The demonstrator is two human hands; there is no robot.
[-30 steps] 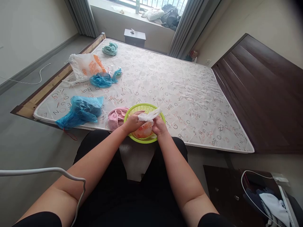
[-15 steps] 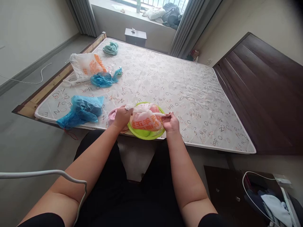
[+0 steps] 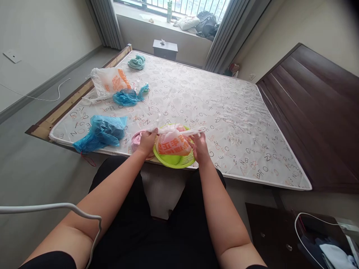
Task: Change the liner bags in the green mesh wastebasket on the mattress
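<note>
A white translucent plastic bag (image 3: 175, 145) with orange print sits bunched in a lime-green basket (image 3: 171, 164) at the mattress's near edge. My left hand (image 3: 148, 142) grips the bag's gathered top on its left side. On the other side, my right hand (image 3: 200, 147) has its fingers at the bag's stretched white handle, which runs across the top and shows beyond the fingertips. Whatever the bag contains shows only as pinkish through the plastic. A pink cloth (image 3: 136, 139) lies beside the basket, partly behind my left hand.
The mattress (image 3: 238, 123) carries a blue bag with something dark inside (image 3: 108, 130), a crumpled blue bag (image 3: 125, 97), another orange-printed white bag (image 3: 110, 80) and a coiled teal cloth (image 3: 136, 62). A white cable (image 3: 56, 206) crosses near my left forearm.
The white handle strip now lies straighter across the bag's top, and my right hand has turned with its fingers pointing up. The whole view has shifted slightly.
</note>
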